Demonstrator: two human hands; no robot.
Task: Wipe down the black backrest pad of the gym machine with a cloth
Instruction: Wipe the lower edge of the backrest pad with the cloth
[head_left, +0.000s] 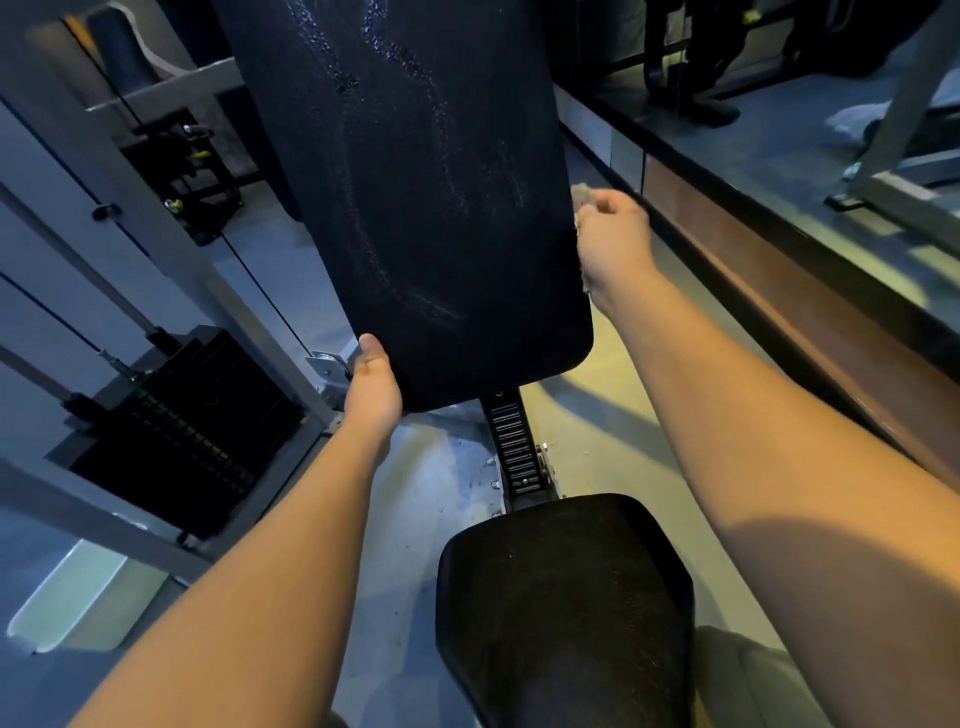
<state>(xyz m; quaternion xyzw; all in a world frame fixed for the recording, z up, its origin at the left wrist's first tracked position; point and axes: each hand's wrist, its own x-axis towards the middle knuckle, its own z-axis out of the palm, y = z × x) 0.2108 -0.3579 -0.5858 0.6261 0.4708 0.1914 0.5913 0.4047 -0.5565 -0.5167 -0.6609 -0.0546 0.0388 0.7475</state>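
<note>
The black backrest pad (431, 197) stands upright in the middle of the view, its surface streaked with wet marks. My left hand (371, 382) grips the pad's lower left corner, thumb on the front face. My right hand (613, 234) is at the pad's right edge, fingers curled round a small pale cloth (583, 196) that peeks out above the knuckles. Most of the cloth is hidden inside that hand.
A black seat pad (566, 597) lies below, joined by a toothed adjuster rail (514, 447). A weight stack (192, 426) with cables and grey frame stands at left. A brown ledge (779, 270) runs along the right; a person's legs (711, 57) stand far back.
</note>
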